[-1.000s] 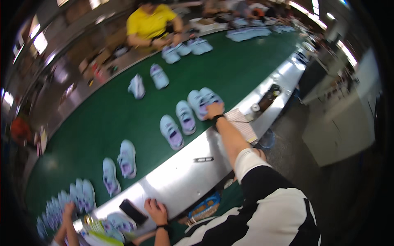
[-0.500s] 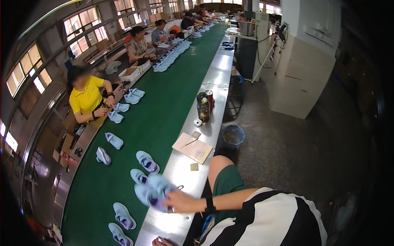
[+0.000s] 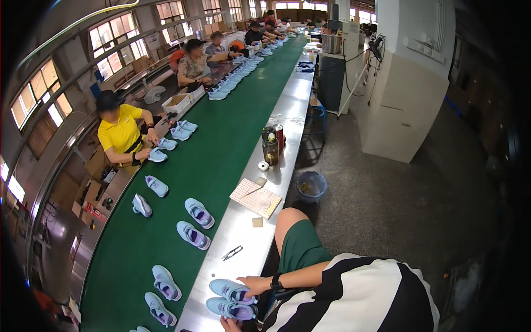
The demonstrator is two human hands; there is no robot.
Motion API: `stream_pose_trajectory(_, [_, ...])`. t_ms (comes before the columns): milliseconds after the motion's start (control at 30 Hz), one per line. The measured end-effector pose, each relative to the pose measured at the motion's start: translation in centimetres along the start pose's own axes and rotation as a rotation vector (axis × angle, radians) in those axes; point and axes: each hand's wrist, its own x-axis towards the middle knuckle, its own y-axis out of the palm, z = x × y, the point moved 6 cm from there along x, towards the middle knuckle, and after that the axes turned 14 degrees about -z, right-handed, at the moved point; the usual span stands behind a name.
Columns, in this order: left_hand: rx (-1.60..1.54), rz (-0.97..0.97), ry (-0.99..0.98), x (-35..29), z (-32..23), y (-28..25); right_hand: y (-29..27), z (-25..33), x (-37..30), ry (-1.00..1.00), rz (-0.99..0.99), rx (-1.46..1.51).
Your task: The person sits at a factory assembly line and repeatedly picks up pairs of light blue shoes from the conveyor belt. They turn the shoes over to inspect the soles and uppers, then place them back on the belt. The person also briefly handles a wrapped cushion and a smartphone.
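On the metal ledge right before me lies a pair of light blue sneakers with lilac linings, side by side. My right hand [image 3: 256,285], with a black band at the wrist, grips the heel end of the farther sneaker [image 3: 225,288]. At the lower edge of the picture my left hand [image 3: 230,324] has its fingers curled against the side of the nearer sneaker [image 3: 225,309]; most of that hand is cut off. Black thread snips [image 3: 233,253] lie on the ledge beyond the pair.
Several matching sneakers [image 3: 199,213] stand on the green conveyor belt [image 3: 121,265]. Along the metal ledge [image 3: 287,119] are a checked pad [image 3: 255,198], a small tan square [image 3: 258,222] and a drink bottle [image 3: 270,148]. A person in yellow [image 3: 123,133] handles sneakers across the belt. A bucket [image 3: 311,185] stands on the floor.
My right hand has brought the pair of sneakers from the belt's edge down onto the ledge, toward me. My left hand has come up against the nearer one.
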Motion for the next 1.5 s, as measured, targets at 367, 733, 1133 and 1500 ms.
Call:
stream_pose_trajectory(367, [-0.539, -0.091, -0.018, 1.9, -1.8, 0.3, 0.6, -0.3, 1.7, 0.23, 0.241, 0.966])
stream_pose_trajectory(733, [-1.195, -0.014, -0.398, 1.3, -12.3, 1.0, -5.2, 5.0, 0.3, 0.36, 0.281, 1.091])
stream_pose_trajectory(1133, [0.002, -0.637, 0.52, -0.5, -18.7, -6.1, -10.7, 12.1, 0.1, -0.677, -0.431, 0.145])
stream_pose_trajectory(1500, [-0.951, -0.298, -0.439, 2.8, -15.2, -2.8, -7.4, 12.6, 2.5, 0.299, 0.012, 0.825])
